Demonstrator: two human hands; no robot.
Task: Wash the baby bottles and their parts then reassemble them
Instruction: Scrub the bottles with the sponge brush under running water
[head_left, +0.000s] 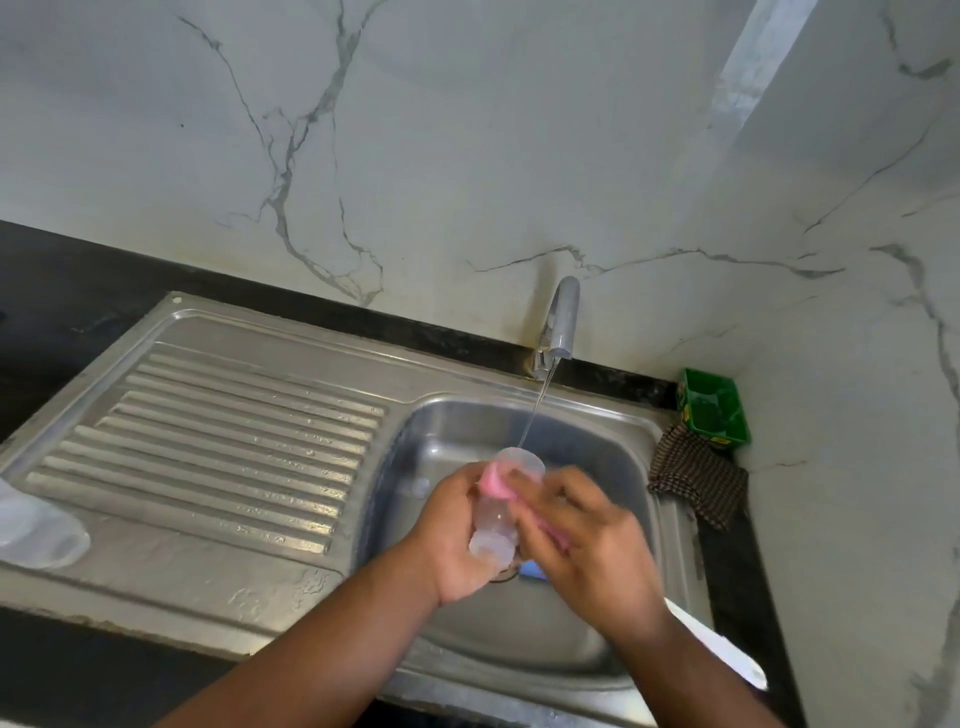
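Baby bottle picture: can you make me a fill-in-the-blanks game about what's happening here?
Water from the tap falls on the baby bottle, held by the left hand over the steel ___.
The bottle's ring is coloured ___.
The box in the corner is coloured ___.
Missing words: sink, pink, green.

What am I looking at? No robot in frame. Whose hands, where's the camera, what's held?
There is no machine: a person works bare-handed, and the single picture comes from a wide-angle camera on their head, looking down. The left hand grips a clear baby bottle with a pink collar, held under the running tap over the steel sink. The right hand is at the bottle's collar end, its fingers too blurred to read the grip. A clear part lies on the drainboard at the left edge. A green tub and a checked cloth sit right of the sink.
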